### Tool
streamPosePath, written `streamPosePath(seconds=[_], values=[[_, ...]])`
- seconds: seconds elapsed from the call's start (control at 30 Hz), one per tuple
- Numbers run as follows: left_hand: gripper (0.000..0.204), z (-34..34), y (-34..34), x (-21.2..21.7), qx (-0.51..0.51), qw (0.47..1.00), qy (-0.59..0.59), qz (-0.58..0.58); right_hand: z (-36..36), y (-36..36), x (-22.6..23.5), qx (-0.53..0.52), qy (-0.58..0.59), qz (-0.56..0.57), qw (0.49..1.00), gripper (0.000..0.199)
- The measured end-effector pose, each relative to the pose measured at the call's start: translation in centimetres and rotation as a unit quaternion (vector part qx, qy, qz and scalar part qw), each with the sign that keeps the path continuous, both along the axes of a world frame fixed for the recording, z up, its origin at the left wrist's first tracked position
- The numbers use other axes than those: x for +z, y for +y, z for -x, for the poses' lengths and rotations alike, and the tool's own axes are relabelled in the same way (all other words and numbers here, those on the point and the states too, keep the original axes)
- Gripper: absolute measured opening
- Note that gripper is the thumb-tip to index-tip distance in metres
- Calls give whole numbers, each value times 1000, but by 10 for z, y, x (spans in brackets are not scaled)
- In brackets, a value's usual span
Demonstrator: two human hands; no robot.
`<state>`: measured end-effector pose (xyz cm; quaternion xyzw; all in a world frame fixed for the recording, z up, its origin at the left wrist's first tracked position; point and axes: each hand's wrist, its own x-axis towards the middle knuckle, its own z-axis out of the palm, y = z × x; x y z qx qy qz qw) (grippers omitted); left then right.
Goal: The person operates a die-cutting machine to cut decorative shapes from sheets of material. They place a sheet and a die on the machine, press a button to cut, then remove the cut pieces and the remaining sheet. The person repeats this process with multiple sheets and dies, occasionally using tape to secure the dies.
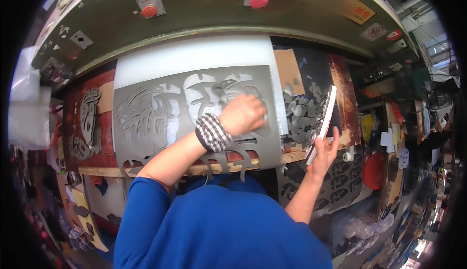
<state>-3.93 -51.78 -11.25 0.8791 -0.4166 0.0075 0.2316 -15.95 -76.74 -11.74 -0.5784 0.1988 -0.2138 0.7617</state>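
Note:
My left hand, with a checked band at its wrist, is closed and slightly blurred over a grey foam sheet. What its fingers hold, if anything, is hidden. Curved shapes have been cut through the sheet, and a dark grey cut strip lies just beyond the hand. On the right, my right hand grips a flat, white-edged slab by its near end. The slab is tilted up on edge, so its broad face hardly shows. Under the sheet lies a white board.
Small grey offcuts are heaped right of the sheet. Stacked cut pieces lie at the left. Across the back runs a green machine beam with a red button and a pink-red button. Another cut sheet hangs lower right.

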Motion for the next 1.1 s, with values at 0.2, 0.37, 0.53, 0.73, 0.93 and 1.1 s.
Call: streamPosePath(seconds=[0.2, 0.37, 0.53, 0.73, 0.93, 1.1], values=[[44, 36, 0, -35, -30, 981, -181, -65, -23, -37, -37, -104, 168, 474, 858, 96], [42, 24, 4, -39, -107, 984, -144, -13, -10, -45, -57, -25, 209, 617, 759, 97], [38, 18, 9, -55, -67, 989, -1, 133, -10, -23, -55, -64, 258, 661, 702, 84], [34, -41, 34, -32, 280, 582, 478, 595, -21, 97, -55, 190, 26, 647, 738, 76], [29, -119, 219, 68, 231, 667, 76, 705, -28, 132, -68, 193, 144, 716, 655, 73], [41, -54, 262, 66, 118, 960, -126, 221, -28, 127, -68, 183, 79, 703, 683, 67]])
